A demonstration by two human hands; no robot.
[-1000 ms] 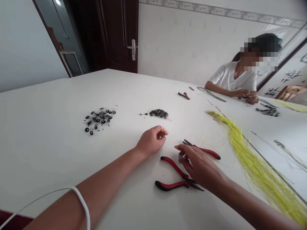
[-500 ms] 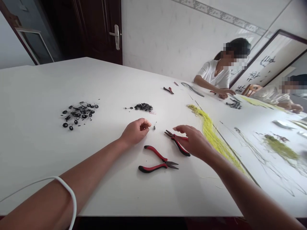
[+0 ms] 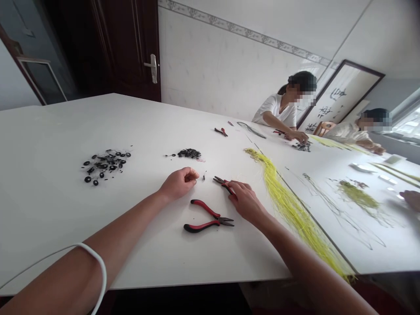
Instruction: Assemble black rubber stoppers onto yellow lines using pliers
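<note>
My left hand (image 3: 179, 182) rests on the white table (image 3: 59, 210), fingers curled into a loose pinch; what it pinches is too small to name. A tiny dark piece (image 3: 204, 177) lies just right of it. My right hand (image 3: 244, 200) lies over the red handles of a pair of pliers (image 3: 220, 180), fingers closed on them, the dark jaws pointing left. A second pair of red-handled pliers (image 3: 206, 218) lies free on the table between my hands, nearer to me.
Two piles of small black parts lie at left (image 3: 104, 164) and middle (image 3: 189, 153). A long bundle of yellow strands (image 3: 288, 205) runs along the right. Two people (image 3: 282, 111) (image 3: 356, 131) work at the far side; another hand (image 3: 411, 199) shows at the right edge.
My right hand has dropped onto the pliers' handles and closed on them. The left hand has stayed curled in place. The camera has turned right, showing more of the table.
</note>
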